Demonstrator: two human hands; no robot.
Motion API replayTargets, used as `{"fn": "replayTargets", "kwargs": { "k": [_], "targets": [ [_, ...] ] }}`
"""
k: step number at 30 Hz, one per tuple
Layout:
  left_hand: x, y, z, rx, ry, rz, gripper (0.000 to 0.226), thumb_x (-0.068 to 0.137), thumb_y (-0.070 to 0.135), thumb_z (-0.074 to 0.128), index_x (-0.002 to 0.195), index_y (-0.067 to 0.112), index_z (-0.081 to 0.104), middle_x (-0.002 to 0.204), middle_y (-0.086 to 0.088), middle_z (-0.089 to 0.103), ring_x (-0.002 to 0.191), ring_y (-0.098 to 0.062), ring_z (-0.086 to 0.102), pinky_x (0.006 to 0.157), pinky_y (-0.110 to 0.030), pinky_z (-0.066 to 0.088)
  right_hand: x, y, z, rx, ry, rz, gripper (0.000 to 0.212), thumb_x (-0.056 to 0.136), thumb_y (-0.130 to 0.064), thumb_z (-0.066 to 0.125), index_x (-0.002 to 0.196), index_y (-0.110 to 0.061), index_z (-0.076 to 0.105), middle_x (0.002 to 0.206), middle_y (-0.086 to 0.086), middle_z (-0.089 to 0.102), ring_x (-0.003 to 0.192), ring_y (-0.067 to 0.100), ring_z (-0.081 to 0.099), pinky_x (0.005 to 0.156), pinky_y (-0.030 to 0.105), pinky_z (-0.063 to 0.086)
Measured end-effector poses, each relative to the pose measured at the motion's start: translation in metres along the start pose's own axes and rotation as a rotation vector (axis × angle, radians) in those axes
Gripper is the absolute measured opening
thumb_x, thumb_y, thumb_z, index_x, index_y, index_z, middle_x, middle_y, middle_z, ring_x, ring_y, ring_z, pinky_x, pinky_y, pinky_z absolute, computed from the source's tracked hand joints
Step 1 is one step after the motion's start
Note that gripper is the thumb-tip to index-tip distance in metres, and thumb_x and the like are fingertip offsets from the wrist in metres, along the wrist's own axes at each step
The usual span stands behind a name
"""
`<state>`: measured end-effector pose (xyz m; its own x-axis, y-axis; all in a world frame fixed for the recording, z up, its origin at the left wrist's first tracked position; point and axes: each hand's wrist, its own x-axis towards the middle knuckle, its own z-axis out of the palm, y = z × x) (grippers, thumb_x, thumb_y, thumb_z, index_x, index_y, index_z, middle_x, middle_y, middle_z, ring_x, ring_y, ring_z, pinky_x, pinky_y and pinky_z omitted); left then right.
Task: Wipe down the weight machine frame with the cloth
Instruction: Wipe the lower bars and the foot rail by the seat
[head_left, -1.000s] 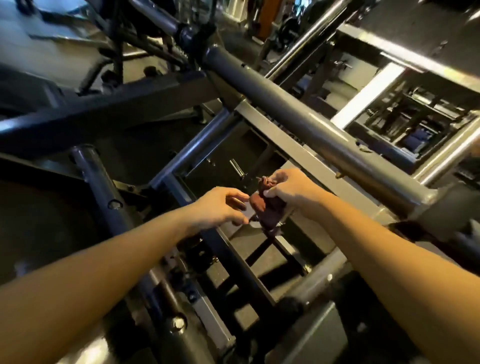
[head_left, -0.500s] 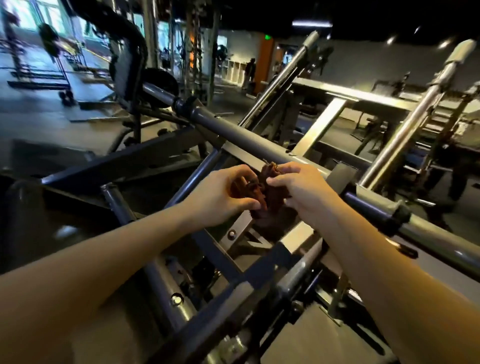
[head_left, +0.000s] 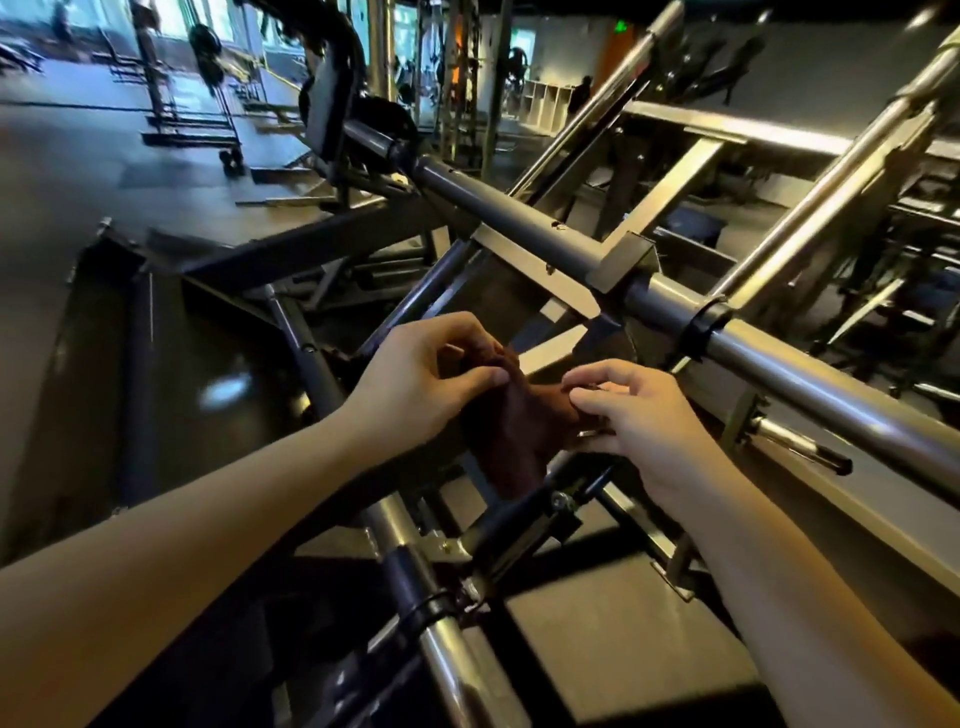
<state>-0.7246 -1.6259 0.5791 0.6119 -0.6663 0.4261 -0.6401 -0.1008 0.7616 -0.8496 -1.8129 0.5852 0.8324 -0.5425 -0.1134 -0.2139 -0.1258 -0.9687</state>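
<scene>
Right, the cloth (head_left: 511, 431) is dark reddish-brown and bunched up. It hangs between the two hands over the middle of the weight machine frame (head_left: 524, 270), and whether it touches any bar I can't tell. The left hand (head_left: 415, 379) pinches the cloth's top edge, thumb against curled fingers. The right hand (head_left: 639, 415) nips the right side of it between thumb and forefinger, the other fingers loosely curled above.

Moving outward, a long round grey bar (head_left: 519, 210) slants from upper left down to the right behind the hands, with a black collar (head_left: 704, 325) ringing it just right of them. Below the hands a shiny tube (head_left: 447, 670) runs toward the camera with a black clamp (head_left: 421, 605) around it. Beyond the machine lies dark gym floor (head_left: 67, 171) — more racks stand back there, blurred, under bright windows (head_left: 228, 21) at the far left.
</scene>
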Motion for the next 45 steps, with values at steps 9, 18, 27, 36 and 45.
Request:
{"fn": "replayTargets", "kwargs": {
  "k": [9,18,27,36,45],
  "targets": [
    [-0.015,-0.009,0.057,0.062,-0.063,-0.049,0.011,0.088,0.036,0.078,0.094,0.035,0.069,0.089,0.014,0.070,0.087,-0.002,0.066,0.081,-0.038,0.059,-0.029,0.046,-0.031,-0.248,-0.143,0.050,0.037,0.076,-0.057,0.072,0.096,-0.027,0.077,0.091,-0.004,0.076,0.090,0.011,0.072,0.072,0.025,0.055],
    [-0.016,-0.053,0.117,-0.075,-0.080,-0.275,0.011,0.088,0.034,0.078,0.090,0.033,0.067,0.084,0.011,0.071,0.083,-0.006,0.069,0.080,-0.037,0.062,-0.012,0.095,-0.036,-0.463,-0.129,0.048,0.026,0.080,-0.053,0.077,0.086,-0.028,0.073,0.099,-0.006,0.069,0.102,0.013,0.065,0.095,0.042,0.052],
    [-0.008,-0.131,0.198,-0.155,-0.144,-0.625,0.013,0.087,0.019,0.078,0.091,0.031,0.074,0.089,0.007,0.077,0.088,-0.010,0.072,0.092,-0.043,0.058,0.078,0.178,-0.052,-0.489,0.109,0.103,0.019,0.093,-0.028,0.073,0.108,-0.030,0.061,0.111,-0.007,0.064,0.108,0.015,0.061,0.098,0.042,0.052],
    [0.056,-0.172,0.275,-0.160,0.232,-0.721,0.017,0.091,0.037,0.073,0.105,0.028,0.074,0.097,0.009,0.071,0.094,-0.010,0.066,0.090,-0.038,0.057,0.179,0.203,-0.056,-0.546,0.310,-0.436,0.030,0.096,-0.009,0.063,0.117,-0.021,0.046,0.111,-0.009,0.050,0.097,-0.006,0.050,0.080,0.012,0.047],
    [0.044,-0.207,0.333,-0.122,0.465,-0.900,0.032,0.078,0.060,0.068,0.103,0.039,0.066,0.102,0.015,0.066,0.097,-0.011,0.067,0.089,-0.045,0.059,0.211,0.264,-0.034,-0.860,0.608,-0.480,0.020,0.091,-0.019,0.071,0.108,-0.010,0.074,0.119,0.006,0.058,0.113,0.024,0.056,0.097,0.052,0.051]
  ]
}}
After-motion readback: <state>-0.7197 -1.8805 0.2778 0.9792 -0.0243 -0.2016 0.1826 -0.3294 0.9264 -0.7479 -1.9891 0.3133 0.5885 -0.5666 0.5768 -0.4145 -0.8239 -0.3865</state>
